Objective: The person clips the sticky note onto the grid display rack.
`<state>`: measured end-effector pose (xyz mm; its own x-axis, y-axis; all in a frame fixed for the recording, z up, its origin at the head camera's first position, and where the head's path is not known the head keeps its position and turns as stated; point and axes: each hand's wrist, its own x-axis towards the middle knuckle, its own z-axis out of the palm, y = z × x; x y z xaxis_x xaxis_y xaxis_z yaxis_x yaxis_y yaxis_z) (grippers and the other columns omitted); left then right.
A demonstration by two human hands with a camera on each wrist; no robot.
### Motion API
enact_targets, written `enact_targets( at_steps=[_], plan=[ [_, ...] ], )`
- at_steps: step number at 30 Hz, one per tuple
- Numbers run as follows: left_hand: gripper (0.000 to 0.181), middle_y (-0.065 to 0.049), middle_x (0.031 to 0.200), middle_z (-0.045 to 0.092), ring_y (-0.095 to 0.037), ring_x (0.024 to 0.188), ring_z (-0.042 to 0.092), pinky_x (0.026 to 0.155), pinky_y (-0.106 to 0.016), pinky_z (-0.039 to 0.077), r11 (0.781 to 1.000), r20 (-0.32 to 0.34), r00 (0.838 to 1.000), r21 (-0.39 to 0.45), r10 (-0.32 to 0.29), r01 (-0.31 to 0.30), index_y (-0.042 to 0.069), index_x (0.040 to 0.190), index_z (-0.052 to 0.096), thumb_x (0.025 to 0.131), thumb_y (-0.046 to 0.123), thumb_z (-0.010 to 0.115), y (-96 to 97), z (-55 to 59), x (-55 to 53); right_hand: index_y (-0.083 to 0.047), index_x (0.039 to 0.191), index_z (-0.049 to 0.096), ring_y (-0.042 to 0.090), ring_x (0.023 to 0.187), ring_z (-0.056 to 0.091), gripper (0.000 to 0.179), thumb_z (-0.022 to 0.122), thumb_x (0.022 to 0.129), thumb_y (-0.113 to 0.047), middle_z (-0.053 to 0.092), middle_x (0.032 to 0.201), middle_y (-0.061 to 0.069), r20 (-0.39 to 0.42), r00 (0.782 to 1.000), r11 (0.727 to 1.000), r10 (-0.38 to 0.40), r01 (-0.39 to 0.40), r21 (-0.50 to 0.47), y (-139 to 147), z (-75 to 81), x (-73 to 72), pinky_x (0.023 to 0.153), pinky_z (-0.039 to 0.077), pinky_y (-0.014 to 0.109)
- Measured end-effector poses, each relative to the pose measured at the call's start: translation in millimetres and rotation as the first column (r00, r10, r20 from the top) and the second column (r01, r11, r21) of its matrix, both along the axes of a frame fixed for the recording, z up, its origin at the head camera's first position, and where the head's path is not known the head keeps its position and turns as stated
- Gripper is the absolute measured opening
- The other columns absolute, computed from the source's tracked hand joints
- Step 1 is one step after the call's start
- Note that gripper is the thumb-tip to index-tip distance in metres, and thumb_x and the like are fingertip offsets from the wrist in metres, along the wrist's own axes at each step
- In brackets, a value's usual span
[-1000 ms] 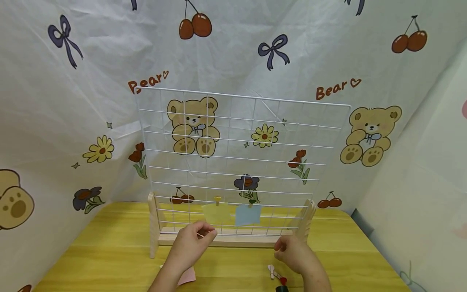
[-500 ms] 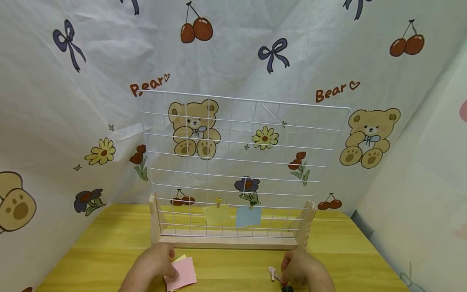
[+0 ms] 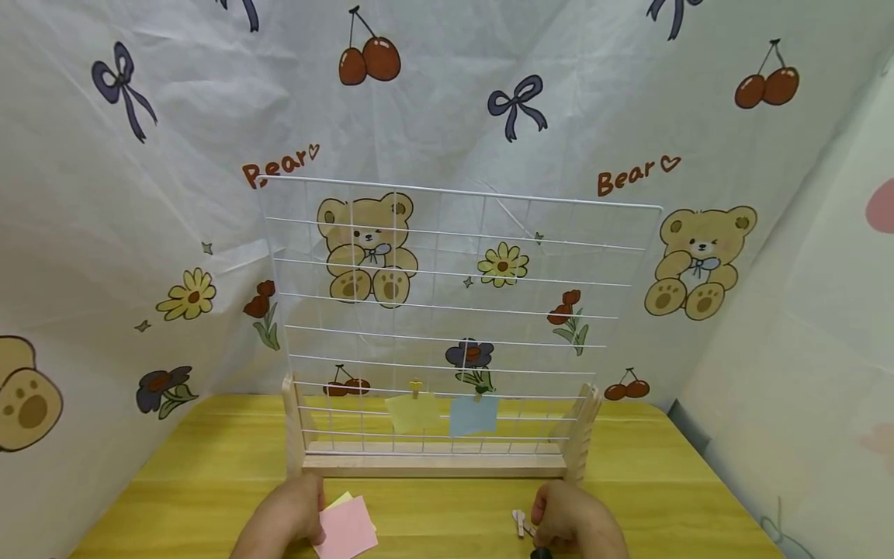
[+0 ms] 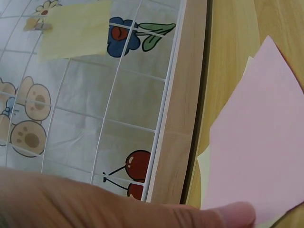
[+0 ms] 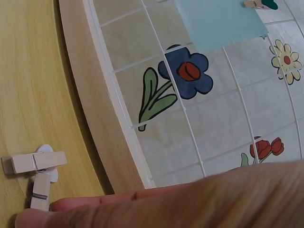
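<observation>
My left hand (image 3: 288, 514) is at the left edge of a pink sticky note (image 3: 349, 529), pinching it with the thumb on top; the other fingers are hidden. Pale yellow paper (image 4: 204, 175) peeks out from under the pink sheet. On the table to the right, my right hand (image 3: 578, 515) pinches one end of a small wooden clothespin (image 5: 41, 187) between thumb and finger. Touching that clothespin lies a second one (image 5: 38, 162) with a white decoration. Part of a dark round piece (image 3: 541, 553) shows at the bottom edge of the head view.
A white wire grid (image 3: 447, 341) stands upright in a wooden base (image 3: 433, 466) behind both hands. Clipped to it by clothespins hang a yellow note (image 3: 412, 413) and a light blue note (image 3: 473, 416). Bear-print cloth hangs behind the yellow wood-grain table (image 3: 188, 481).
From near the grid, my left hand came down and left to the sticky notes, and its thumb is now at the pink one's edge. My right hand lowered onto the clothespins.
</observation>
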<state>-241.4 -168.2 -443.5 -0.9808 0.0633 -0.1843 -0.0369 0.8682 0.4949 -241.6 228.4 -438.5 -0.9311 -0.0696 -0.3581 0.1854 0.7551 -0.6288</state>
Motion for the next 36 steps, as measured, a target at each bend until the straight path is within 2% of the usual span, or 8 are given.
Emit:
enact_targets(
  at_steps=[7,12,17,21,25,30,36],
  plan=[
    [0.032,-0.004,0.072,0.054,-0.022,0.068,0.050,0.061,-0.031,0.042,1.000,-0.063,0.998,0.019,-0.005,0.007,0.007,0.076,0.058,0.066,-0.009,0.083,-8.2,-1.7,3.5,-0.005,0.076,0.064,0.014,0.059,0.054,0.020,0.081,0.077,0.005,0.062,0.069,0.005,0.007,1.000,1.000,-0.001,0.001,0.018,-3,-0.7,1.0,0.055,0.043,0.023],
    [0.027,-0.005,0.072,0.055,-0.021,0.069,0.050,0.061,-0.030,0.041,0.998,-0.052,0.999,0.069,0.014,-0.010,0.007,0.077,0.059,0.069,-0.008,0.081,-11.9,0.9,5.6,-0.005,0.078,0.065,0.014,0.061,0.056,0.015,0.077,0.079,0.004,0.064,0.070,0.005,0.010,1.000,1.000,-0.002,0.002,0.004,-3,1.1,0.2,0.055,0.045,0.023],
    [0.025,-0.005,0.072,0.055,-0.021,0.068,0.051,0.060,-0.029,0.040,0.993,-0.025,0.999,0.110,0.032,-0.029,0.007,0.078,0.059,0.072,-0.008,0.079,-14.6,6.0,6.4,-0.003,0.079,0.067,0.014,0.062,0.054,0.009,0.071,0.078,0.004,0.063,0.069,0.004,-0.048,0.998,0.999,0.040,-0.041,-0.032,-1,3.1,-0.4,0.055,0.043,0.023],
    [0.025,-0.006,0.074,0.054,-0.021,0.066,0.051,0.057,-0.029,0.040,0.986,0.013,0.999,0.163,0.044,-0.046,0.007,0.081,0.059,0.076,-0.008,0.078,-15.2,10.4,6.2,-0.003,0.082,0.066,0.015,0.063,0.052,0.012,0.068,0.075,0.006,0.061,0.070,0.003,-0.088,0.995,0.998,0.046,-0.051,-0.047,-1,4.4,-1.2,0.056,0.042,0.024],
    [0.025,-0.007,0.076,0.054,-0.022,0.066,0.049,0.057,-0.029,0.038,0.982,0.003,0.999,0.182,0.040,-0.040,0.008,0.086,0.060,0.077,-0.007,0.078,-16.6,14.7,6.5,-0.005,0.083,0.067,0.014,0.059,0.047,0.015,0.067,0.073,0.006,0.057,0.067,0.002,-0.109,0.993,0.998,0.044,-0.048,-0.032,-1,4.9,-2.3,0.055,0.038,0.023],
    [0.019,-0.007,0.077,0.055,-0.021,0.067,0.049,0.060,-0.030,0.038,0.985,0.004,0.999,0.170,0.034,-0.034,0.008,0.094,0.063,0.084,-0.004,0.073,-16.2,21.6,1.8,-0.007,0.086,0.069,0.013,0.054,0.042,0.013,0.068,0.076,0.002,0.053,0.061,0.000,-0.111,0.993,0.999,0.047,-0.049,-0.016,0,7.9,-4.2,0.053,0.036,0.023],
    [0.013,-0.006,0.082,0.058,-0.021,0.074,0.052,0.062,-0.031,0.040,0.992,-0.017,1.000,0.122,0.022,-0.020,0.010,0.097,0.064,0.093,-0.002,0.063,-15.4,28.8,-2.2,-0.006,0.087,0.069,0.014,0.055,0.044,0.010,0.068,0.079,0.000,0.057,0.062,0.003,-0.127,0.991,0.998,0.051,-0.055,-0.022,0,11.5,-5.3,0.054,0.036,0.025]
  ],
)
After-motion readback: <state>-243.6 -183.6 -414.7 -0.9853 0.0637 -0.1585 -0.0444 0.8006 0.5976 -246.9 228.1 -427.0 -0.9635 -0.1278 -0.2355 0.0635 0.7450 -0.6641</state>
